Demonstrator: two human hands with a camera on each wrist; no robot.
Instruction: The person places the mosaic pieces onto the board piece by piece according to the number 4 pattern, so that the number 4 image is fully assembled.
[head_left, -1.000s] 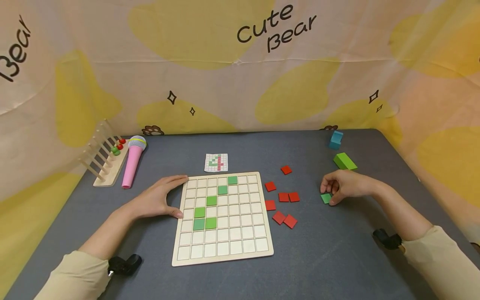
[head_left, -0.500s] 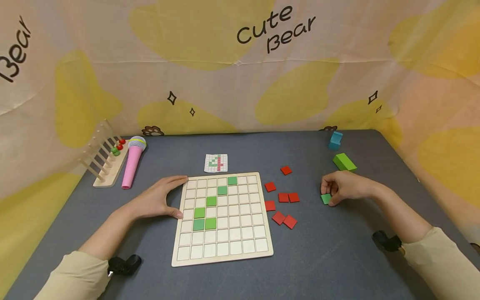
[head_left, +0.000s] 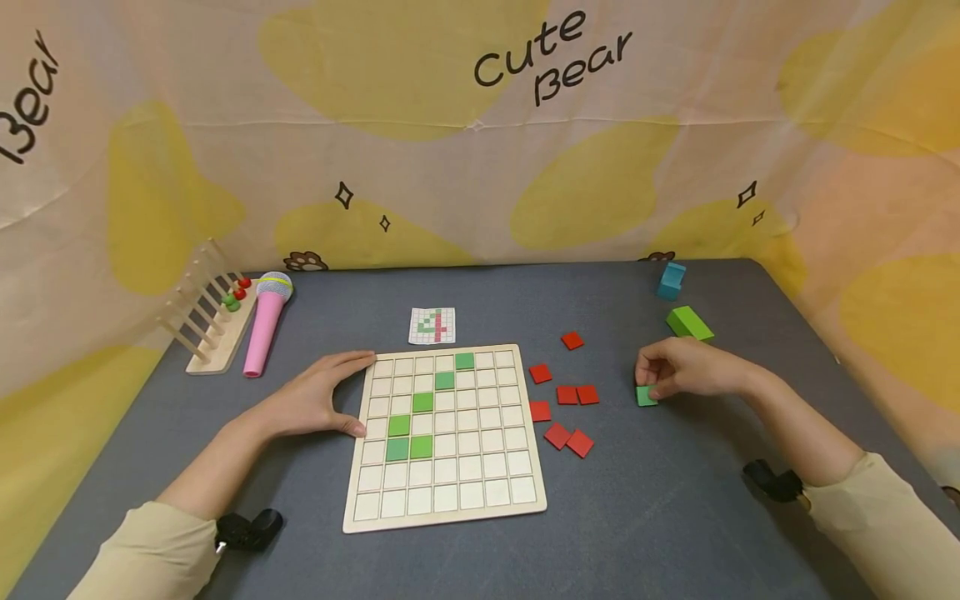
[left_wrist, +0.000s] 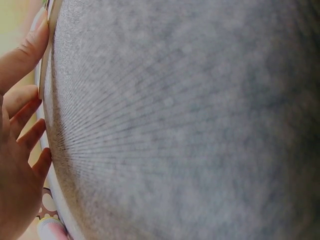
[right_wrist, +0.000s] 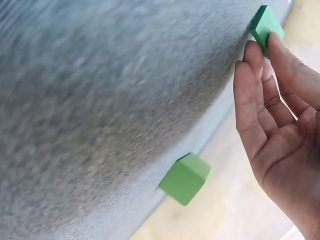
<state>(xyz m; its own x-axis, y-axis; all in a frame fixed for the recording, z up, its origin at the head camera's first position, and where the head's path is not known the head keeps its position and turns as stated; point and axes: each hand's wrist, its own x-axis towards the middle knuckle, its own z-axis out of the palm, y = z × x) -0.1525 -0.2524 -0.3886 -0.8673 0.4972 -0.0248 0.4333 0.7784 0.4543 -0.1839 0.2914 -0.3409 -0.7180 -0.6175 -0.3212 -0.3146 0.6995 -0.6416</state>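
Note:
My left hand (head_left: 318,398) rests at the left edge of a wooden grid board (head_left: 482,512), thumb and fingers spread and touching the rim. In the left wrist view the fingertips (left_wrist: 44,159) lie along the board's edge. Several green tiles (head_left: 422,402) sit in the board's cells, most in a diagonal line. Right of the board, my right hand (head_left: 693,367) pinches a green tile (head_left: 646,397) between thumb and fingers, low over the table. The right wrist view shows the same tile (right_wrist: 267,27) at the thumb tip.
Several red tiles (head_left: 567,395) lie between the board and my right hand. A pattern card (head_left: 432,326) lies behind the board. A pink microphone (head_left: 265,329) and a pegged wooden rack (head_left: 217,350) stand left; a green block (head_left: 689,323) and a blue block (head_left: 671,281) stand right.
My right hand has shifted slightly left with the green tile, which moved from beside the fingers to a pinched, slightly raised position. My left hand and the board have stayed put.

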